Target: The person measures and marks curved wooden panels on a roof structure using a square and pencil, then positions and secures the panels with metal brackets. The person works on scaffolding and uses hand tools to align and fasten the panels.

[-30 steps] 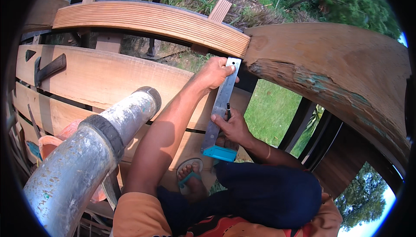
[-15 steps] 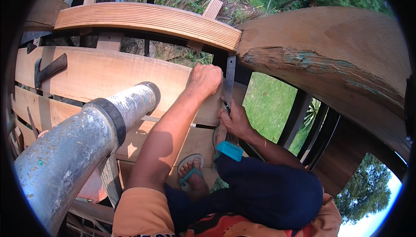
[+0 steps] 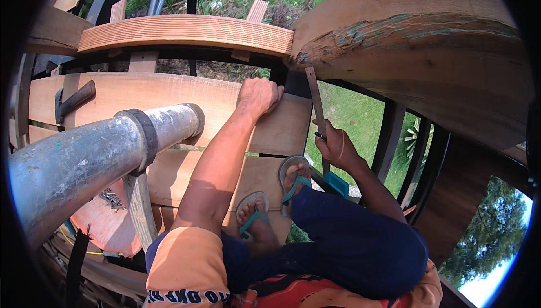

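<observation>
My left hand (image 3: 259, 97) is closed over the far edge of a wide wooden plank (image 3: 191, 95), near its right end; its fingertips are partly hidden. Just off that end, my right hand (image 3: 337, 143) grips a try square (image 3: 316, 97) with a long metal blade and a teal handle. A slim dark marking pen (image 3: 320, 136) is also held between the right fingers. The blade stands out past the hand toward the big beam, apart from the plank.
A hammer (image 3: 76, 101) lies on the plank's left part. A thick metal pipe (image 3: 101, 139) slants in from the left. A heavy, splintered beam (image 3: 417, 54) fills the upper right. Past the plank runs a ridged board (image 3: 186, 31). Nails lie in a reddish container (image 3: 110, 218). Gaps open onto grass.
My right hand has lifted the try square off the plank's end and moved it to the right, with the pen. My left hand stays at the plank's far edge.
</observation>
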A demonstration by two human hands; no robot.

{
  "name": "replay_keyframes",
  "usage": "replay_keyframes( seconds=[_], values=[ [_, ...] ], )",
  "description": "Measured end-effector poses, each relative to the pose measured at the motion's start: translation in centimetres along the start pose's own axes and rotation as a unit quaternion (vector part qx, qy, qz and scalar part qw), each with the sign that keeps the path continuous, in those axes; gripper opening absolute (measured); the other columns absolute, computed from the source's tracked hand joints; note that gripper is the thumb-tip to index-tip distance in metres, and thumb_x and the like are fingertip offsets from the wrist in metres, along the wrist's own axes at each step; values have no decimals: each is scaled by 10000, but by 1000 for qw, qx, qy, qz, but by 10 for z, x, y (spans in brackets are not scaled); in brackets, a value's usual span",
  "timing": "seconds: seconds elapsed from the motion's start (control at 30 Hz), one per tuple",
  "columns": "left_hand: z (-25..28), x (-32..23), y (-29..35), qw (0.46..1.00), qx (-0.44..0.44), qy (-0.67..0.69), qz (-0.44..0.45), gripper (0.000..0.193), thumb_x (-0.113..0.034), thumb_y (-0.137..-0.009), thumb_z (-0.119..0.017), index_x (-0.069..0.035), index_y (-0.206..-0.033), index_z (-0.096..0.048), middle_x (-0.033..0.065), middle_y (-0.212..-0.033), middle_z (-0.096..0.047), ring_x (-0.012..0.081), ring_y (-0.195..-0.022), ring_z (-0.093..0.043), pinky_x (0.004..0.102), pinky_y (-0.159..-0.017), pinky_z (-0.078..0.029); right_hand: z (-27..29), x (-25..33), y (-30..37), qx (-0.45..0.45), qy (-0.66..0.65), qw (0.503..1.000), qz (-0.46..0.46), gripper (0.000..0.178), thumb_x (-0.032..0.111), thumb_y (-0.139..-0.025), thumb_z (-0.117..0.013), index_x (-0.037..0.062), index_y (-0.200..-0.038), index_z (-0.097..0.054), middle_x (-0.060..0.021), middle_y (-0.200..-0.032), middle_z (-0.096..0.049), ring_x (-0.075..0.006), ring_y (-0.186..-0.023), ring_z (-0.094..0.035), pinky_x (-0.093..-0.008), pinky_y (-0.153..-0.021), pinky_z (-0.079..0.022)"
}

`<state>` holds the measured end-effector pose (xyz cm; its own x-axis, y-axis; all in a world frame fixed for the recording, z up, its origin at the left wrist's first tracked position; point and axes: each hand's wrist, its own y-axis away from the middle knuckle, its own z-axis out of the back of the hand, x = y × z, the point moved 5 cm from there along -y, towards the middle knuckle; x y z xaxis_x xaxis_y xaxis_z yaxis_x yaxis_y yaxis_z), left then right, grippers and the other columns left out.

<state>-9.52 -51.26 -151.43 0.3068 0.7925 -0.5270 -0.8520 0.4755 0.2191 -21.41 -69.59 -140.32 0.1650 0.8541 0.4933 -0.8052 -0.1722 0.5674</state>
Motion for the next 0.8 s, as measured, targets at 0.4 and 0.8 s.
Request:
replay_keyframes(
  seconds=[0.4,0.8],
  values=[
    [-3,1,3,1000,-12,-2,-4,537,-436,-988,-523,-46,-695,-745,217,-738,-707,389,-728,-718,497,-700,-572,33,14,7,-131,-31,988,74,423,49,-907,-576,6,-1321,-506,-137,-838,-664,-321,-732,-685,-407,-752,-542],
    [7,22,-4,981,2,193,-17,238,-159,-943,-538,-8,-1056,-682,248,-1010,-719,419,-1005,-681,498,-875,-536,66,102,-13,-288,-43,858,422,321,-65,-836,-711,95,-1092,-602,-114,-1038,-735,-167,-781,-713,-288,-582,-565]
  ],
)
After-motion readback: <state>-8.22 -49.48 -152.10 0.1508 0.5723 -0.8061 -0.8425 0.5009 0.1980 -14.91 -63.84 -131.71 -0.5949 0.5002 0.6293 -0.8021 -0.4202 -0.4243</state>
